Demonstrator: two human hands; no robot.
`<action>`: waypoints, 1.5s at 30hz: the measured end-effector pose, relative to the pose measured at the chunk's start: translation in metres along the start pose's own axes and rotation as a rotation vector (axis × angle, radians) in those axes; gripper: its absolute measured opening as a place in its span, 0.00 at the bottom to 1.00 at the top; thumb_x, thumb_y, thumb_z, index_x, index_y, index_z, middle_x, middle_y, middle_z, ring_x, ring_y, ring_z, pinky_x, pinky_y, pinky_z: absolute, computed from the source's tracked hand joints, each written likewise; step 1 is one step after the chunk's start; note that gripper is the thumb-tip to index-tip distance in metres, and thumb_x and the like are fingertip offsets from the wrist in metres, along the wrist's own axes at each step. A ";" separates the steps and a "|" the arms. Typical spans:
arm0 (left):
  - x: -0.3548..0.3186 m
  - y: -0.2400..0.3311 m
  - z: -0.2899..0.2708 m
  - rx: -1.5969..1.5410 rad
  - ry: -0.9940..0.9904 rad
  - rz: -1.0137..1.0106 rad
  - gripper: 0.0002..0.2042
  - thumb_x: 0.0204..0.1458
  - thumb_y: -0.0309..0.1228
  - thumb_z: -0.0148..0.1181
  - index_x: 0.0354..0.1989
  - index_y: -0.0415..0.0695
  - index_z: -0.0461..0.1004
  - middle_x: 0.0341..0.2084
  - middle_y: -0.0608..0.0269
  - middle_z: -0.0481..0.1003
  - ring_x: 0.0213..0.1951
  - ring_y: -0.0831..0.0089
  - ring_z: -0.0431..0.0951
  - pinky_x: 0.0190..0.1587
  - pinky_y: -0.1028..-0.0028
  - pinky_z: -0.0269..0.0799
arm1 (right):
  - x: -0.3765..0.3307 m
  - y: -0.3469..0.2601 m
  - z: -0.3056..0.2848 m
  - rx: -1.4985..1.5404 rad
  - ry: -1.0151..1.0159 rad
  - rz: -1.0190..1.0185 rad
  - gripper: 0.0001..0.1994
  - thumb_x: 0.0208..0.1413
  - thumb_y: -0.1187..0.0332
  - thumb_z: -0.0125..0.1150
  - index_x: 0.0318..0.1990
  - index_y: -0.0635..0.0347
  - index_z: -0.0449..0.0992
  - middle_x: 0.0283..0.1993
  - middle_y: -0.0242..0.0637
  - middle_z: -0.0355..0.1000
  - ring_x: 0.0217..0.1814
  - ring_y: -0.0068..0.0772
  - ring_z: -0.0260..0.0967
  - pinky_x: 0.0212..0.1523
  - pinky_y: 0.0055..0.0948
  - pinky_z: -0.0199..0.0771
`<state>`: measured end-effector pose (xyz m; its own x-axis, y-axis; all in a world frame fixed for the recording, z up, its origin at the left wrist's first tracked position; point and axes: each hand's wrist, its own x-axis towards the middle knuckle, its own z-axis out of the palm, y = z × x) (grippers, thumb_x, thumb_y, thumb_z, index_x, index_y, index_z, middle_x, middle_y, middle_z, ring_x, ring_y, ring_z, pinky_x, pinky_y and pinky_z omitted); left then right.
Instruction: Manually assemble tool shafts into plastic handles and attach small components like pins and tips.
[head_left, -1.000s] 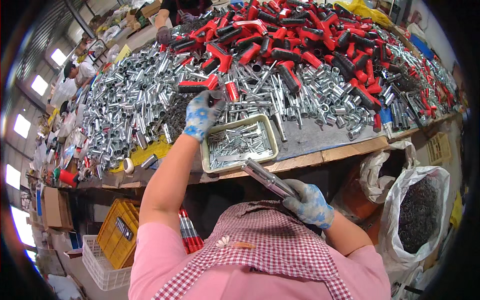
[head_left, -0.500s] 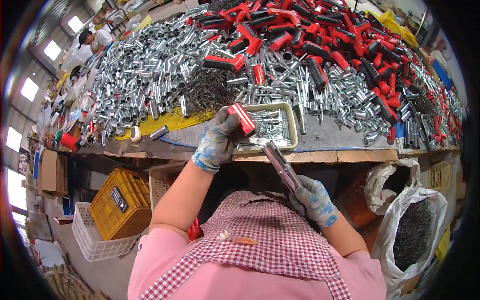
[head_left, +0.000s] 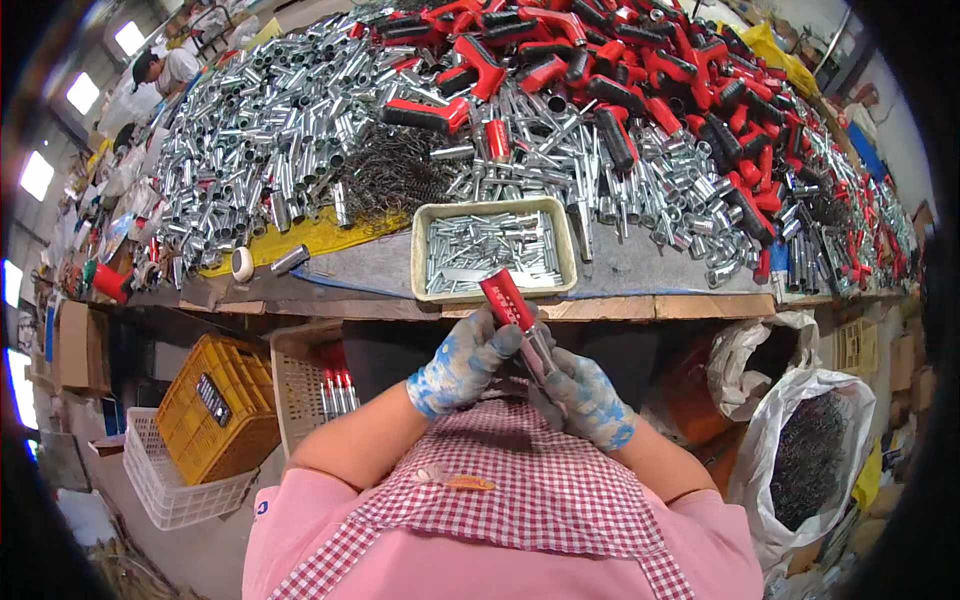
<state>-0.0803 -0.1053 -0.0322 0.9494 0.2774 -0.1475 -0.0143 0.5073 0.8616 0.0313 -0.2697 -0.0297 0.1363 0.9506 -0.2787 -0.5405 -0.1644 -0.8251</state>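
Red sleeve (head_left: 506, 299) has moved to metal tube (head_left: 538, 352), left hand (head_left: 465, 362) and right hand (head_left: 588, 395) curled around them respectively; I should keep both aligned.

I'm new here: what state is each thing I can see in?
Left grip: gloved, fingers bent by the red piece; firm hold unclear
Right grip: gloved, closed around the metal tube
Red piece: slanted, at the tube's upper end; whether fitted, unclear
Metal tube: held, slanted
Tray: open, holding small metal pins
White sack: open, dark wire pieces inside
Yellow crate: tilted
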 end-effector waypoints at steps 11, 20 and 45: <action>-0.040 0.005 -0.034 -0.297 0.127 -0.055 0.25 0.59 0.46 0.55 0.56 0.41 0.64 0.39 0.58 0.75 0.43 0.65 0.77 0.45 0.68 0.74 | 0.067 -0.093 0.017 -1.524 -0.535 -0.313 0.14 0.57 0.56 0.55 0.42 0.54 0.78 0.40 0.45 0.75 0.38 0.46 0.75 0.38 0.37 0.76; -0.051 0.001 -0.038 -0.228 0.188 -0.010 0.26 0.53 0.50 0.59 0.48 0.40 0.67 0.26 0.58 0.73 0.24 0.70 0.75 0.28 0.74 0.73 | 0.267 -0.118 0.010 -1.836 0.057 -0.290 0.22 0.51 0.53 0.59 0.46 0.63 0.74 0.46 0.54 0.74 0.53 0.54 0.70 0.54 0.45 0.68; -0.050 0.017 -0.027 0.129 0.449 -0.089 0.12 0.53 0.35 0.60 0.37 0.42 0.67 0.16 0.67 0.68 0.12 0.80 0.66 0.12 0.80 0.60 | 0.213 -0.141 0.005 -1.491 0.336 -0.271 0.22 0.55 0.54 0.58 0.49 0.62 0.76 0.46 0.52 0.76 0.51 0.47 0.73 0.53 0.39 0.69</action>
<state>-0.1362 -0.0888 -0.0234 0.7152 0.5772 -0.3941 0.1270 0.4471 0.8854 0.1324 -0.0429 0.0294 0.3740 0.9270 0.0292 0.7891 -0.3015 -0.5351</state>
